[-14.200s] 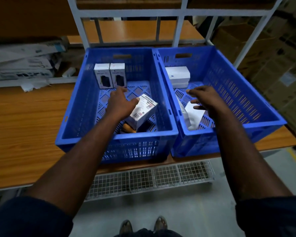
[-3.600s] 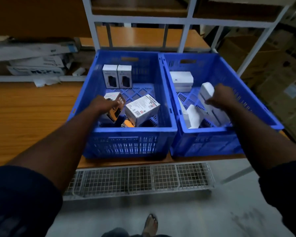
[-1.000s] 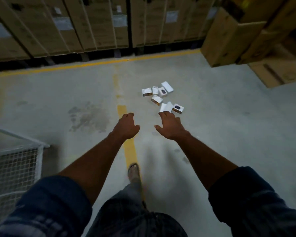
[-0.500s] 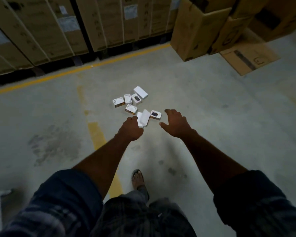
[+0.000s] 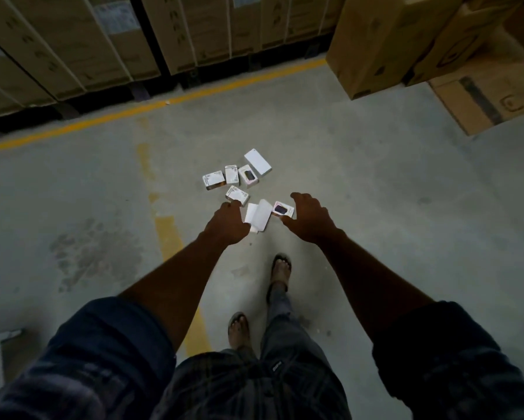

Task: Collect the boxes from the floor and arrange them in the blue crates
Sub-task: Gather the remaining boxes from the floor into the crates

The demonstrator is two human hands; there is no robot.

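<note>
Seven small boxes (image 5: pixel 237 195) lie in a loose cluster on the concrete floor (image 5: pixel 376 207) ahead of us, as near as we can count. Three lie with printed labels up, two show a dark picture on top, one at the far end is plain white (image 5: pixel 257 162), and the nearest white one (image 5: pixel 257 218) may be two overlapping; we cannot tell.

Both our hands are stretched out over the near edge of the cluster and hold nothing. Our left hand (image 5: pixel 227 224) has its fingers loosely curled. Our right hand (image 5: pixel 309 218) is palm down with relaxed, slightly spread fingers, just beside the nearer pictured box (image 5: pixel 283 209). Whether either hand touches a box we cannot tell.

Two sandalled feet (image 5: pixel 280 268) show below, one ahead of the other. Two yellow lines mark the floor: one long line (image 5: pixel 103 118) runs along a row of tall cartons (image 5: pixel 133 40), and one worn stripe (image 5: pixel 171 241) runs toward us. Two big cartons (image 5: pixel 376 47) stand at upper right, with one flat carton (image 5: pixel 481 98) beside them.
</note>
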